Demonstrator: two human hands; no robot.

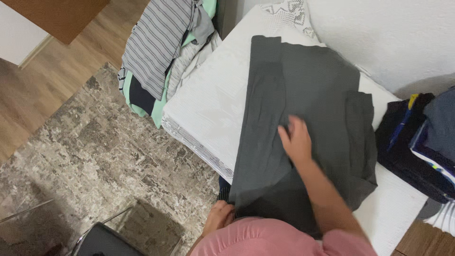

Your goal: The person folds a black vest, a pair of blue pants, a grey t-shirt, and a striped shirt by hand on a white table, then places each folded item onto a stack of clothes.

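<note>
A dark grey garment (303, 95) lies spread flat on a white-covered surface (213, 99), its sides folded inward. My right hand (296, 140) rests flat on the middle of the garment, fingers apart and slightly blurred. My left hand (219, 217) grips the garment's near lower corner where it hangs over the edge of the surface. A pink sleeve shows at the bottom of the view.
A heap of striped, green and white clothes (161, 52) lies at the far left end of the surface. A stack of dark folded clothes (417, 142) sits to the right. A patterned grey rug (104, 156) covers the wooden floor, with a dark chair (102, 239) at the bottom left.
</note>
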